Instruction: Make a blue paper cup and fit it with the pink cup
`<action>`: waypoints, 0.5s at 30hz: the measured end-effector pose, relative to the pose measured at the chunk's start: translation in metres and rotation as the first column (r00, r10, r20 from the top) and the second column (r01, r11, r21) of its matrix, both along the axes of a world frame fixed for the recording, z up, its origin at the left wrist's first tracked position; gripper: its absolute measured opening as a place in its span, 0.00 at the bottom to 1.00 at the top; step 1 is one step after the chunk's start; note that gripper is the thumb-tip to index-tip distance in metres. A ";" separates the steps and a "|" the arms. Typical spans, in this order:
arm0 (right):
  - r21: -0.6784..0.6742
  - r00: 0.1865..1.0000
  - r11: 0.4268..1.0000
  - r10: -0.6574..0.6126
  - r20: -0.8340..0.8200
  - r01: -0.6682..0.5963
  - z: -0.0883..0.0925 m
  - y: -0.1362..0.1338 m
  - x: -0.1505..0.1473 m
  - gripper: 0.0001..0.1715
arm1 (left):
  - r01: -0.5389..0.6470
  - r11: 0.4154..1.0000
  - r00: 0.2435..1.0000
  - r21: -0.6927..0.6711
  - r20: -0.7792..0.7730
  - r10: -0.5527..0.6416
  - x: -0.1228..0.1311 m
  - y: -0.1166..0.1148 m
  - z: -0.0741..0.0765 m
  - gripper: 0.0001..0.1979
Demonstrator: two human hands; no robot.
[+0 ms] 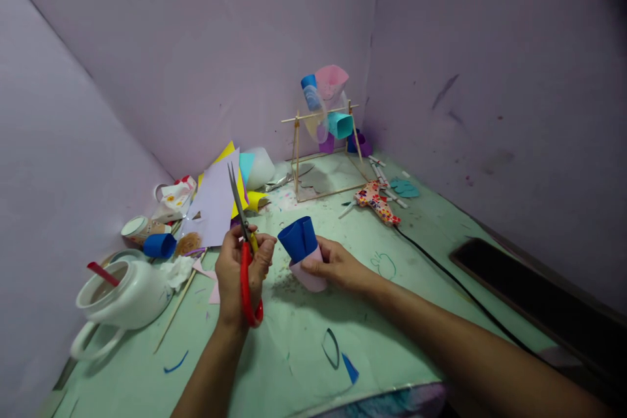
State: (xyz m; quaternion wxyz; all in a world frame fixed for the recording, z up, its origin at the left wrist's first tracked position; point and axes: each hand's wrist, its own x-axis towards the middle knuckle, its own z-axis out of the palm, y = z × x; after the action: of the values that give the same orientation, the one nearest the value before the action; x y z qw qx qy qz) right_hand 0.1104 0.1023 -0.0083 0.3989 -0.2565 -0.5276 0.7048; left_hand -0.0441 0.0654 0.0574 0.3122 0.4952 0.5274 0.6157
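Clamped on scissors [238, 206], left hand [229, 274] sits beside right hand [339, 265] pinching paper roll [298, 243], teapot [133, 297] well apart.

Lilac walls [196, 46] enclose a littered green tabletop [294, 346].

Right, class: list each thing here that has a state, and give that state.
scissors, blades shut, tips up, in left hand
blue paper roll, curled, gripped by right hand
white pot, uncovered, red stick inside
glue gun, lying flat, corded
stick frame, standing upright
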 end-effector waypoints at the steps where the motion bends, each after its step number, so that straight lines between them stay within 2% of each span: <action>1: 0.001 1.000 1.000 0.009 -0.004 -0.009 0.001 0.000 0.000 0.27 | 0.006 1.000 1.000 0.000 0.006 -0.006 0.000 0.000 -0.001 0.20; 6: 0.028 1.000 1.000 0.007 0.019 -0.007 0.004 -0.001 0.000 0.29 | 0.036 0.999 0.999 -0.031 0.027 -0.035 0.000 0.001 -0.007 0.23; 11: 0.140 0.997 0.990 -0.015 0.070 0.005 0.002 -0.001 -0.001 0.29 | 0.022 0.994 0.991 -0.108 -0.130 -0.036 0.003 -0.001 -0.007 0.27; 15: 0.185 0.988 0.983 -0.041 0.147 0.013 0.000 -0.001 -0.002 0.27 | -0.027 0.997 0.975 -0.073 -0.222 0.011 0.003 -0.001 -0.008 0.24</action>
State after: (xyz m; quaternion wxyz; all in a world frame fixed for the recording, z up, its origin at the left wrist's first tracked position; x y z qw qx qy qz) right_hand 0.1088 0.1017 -0.0087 0.3894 -0.2780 -0.6154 0.6264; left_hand -0.0408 0.0646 0.0495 0.2641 0.5436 0.5864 0.5394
